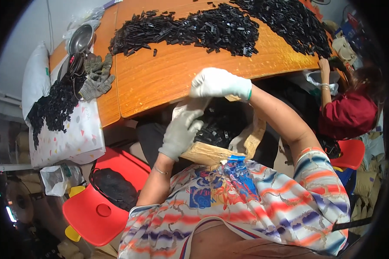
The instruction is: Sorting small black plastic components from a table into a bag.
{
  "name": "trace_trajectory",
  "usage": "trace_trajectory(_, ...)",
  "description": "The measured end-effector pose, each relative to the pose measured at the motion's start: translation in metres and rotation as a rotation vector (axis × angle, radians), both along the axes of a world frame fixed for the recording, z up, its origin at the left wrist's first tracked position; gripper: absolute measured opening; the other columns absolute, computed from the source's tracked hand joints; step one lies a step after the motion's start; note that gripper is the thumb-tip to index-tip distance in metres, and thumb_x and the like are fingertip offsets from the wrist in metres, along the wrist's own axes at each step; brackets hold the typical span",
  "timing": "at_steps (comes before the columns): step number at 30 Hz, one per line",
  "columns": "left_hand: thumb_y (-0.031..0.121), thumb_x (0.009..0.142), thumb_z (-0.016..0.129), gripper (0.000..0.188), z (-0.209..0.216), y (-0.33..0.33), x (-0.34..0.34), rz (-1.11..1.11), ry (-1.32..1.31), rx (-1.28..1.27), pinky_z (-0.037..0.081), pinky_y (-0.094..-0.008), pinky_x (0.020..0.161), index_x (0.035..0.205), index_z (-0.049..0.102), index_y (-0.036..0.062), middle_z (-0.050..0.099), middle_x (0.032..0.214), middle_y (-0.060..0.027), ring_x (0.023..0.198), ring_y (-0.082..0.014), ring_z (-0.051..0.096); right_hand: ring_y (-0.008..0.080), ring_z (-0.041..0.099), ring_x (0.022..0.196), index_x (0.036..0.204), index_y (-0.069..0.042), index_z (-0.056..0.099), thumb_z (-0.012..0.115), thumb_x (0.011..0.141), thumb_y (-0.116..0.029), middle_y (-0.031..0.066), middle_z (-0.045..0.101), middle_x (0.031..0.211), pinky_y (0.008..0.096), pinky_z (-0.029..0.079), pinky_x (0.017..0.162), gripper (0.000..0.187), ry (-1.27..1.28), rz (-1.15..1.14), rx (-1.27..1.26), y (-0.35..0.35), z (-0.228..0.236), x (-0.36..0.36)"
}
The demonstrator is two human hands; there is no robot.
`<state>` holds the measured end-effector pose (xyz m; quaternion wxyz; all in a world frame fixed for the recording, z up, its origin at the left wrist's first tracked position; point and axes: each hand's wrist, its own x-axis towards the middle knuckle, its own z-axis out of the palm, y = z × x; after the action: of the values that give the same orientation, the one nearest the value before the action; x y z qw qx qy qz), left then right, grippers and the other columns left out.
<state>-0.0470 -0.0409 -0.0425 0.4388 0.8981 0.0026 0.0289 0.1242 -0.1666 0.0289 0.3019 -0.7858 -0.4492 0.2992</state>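
Note:
A tan sack with a pale lining stands in my lap below the table edge. Small black pieces lie inside it. My left hand, in a greyish glove, is curled at the sack's left rim. My right hand, in a white glove with a green cuff, is closed above the sack's far side, near the table edge. Between my hands, a whitish flap of the sack's rim is blurred. Whatever the right fingers hold is hidden.
Long heaps of black pieces cover the orange table's far part. Left are work gloves, a metal bowl and another black heap. A red chair bears a black bag. A person works at right.

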Motion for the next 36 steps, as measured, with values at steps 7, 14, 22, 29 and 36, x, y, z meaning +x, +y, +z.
trace_trajectory(7, 0.013, 0.085, 0.057, 0.024, 0.018, 0.112, 0.097, 0.541, -0.321, 0.410, 0.047, -0.0425, 0.081, 0.109, 0.061, 0.0109, 0.061, 0.105, -0.0163, 0.094, -0.0344, 0.058, 0.0314, 0.064, 0.080, 0.080, -0.008, 0.070, 0.059, 0.083, -0.039, 0.0148, 0.067, 0.079, 0.0409, 0.049, 0.071, 0.033, -0.353, -0.275, 0.084, 0.100, -0.031, 0.061)
trace_trajectory(14, 0.023, 0.089, 0.055, 0.026, 0.013, 0.193, 0.181, 0.679, 0.015, 0.681, 0.049, -0.0461, 0.079, 0.112, 0.061, 0.0116, 0.063, 0.104, -0.0159, 0.093, -0.0345, 0.061, 0.0336, 0.066, 0.086, 0.089, -0.005, 0.069, 0.062, 0.081, -0.042, 0.0191, 0.068, 0.087, 0.0414, 0.050, 0.076, 0.039, -0.384, -0.434, -0.057, 0.174, -0.038, 0.084)
trace_trajectory(22, 0.020, 0.087, 0.059, 0.015, 0.013, 0.186, 0.167, 0.488, -0.103, 0.560, 0.049, -0.0425, 0.075, 0.098, 0.066, 0.0137, 0.065, 0.095, -0.0138, 0.086, -0.0322, 0.062, 0.0365, 0.065, 0.083, 0.087, -0.005, 0.066, 0.054, 0.079, -0.017, 0.0201, 0.067, 0.087, 0.0437, 0.051, 0.073, 0.019, -0.533, -0.349, -0.014, 0.168, -0.064, 0.091)
trace_trajectory(29, 0.015, 0.085, 0.063, 0.021, 0.003, 0.172, 0.126, 0.425, -0.273, 0.443, 0.049, -0.0395, 0.081, 0.106, 0.066, 0.0103, 0.064, 0.103, -0.0118, 0.092, -0.0297, 0.061, 0.0241, 0.065, 0.068, 0.087, -0.005, 0.069, 0.055, 0.077, -0.016, 0.0120, 0.068, 0.080, 0.0346, 0.051, 0.065, 0.021, -0.090, -0.309, 0.226, 0.117, -0.050, 0.066)
trace_trajectory(36, 0.024, 0.085, 0.062, 0.026, 0.007, 0.153, 0.128, 0.636, -0.107, 0.566, 0.046, -0.0429, 0.086, 0.105, 0.064, 0.0075, 0.063, 0.105, -0.0139, 0.100, -0.0322, 0.057, 0.0098, 0.060, 0.058, 0.083, 0.000, 0.067, 0.062, 0.083, -0.016, 0.0068, 0.066, 0.073, 0.0249, 0.049, 0.054, 0.017, 0.500, -0.287, 0.440, 0.071, -0.039, 0.028)
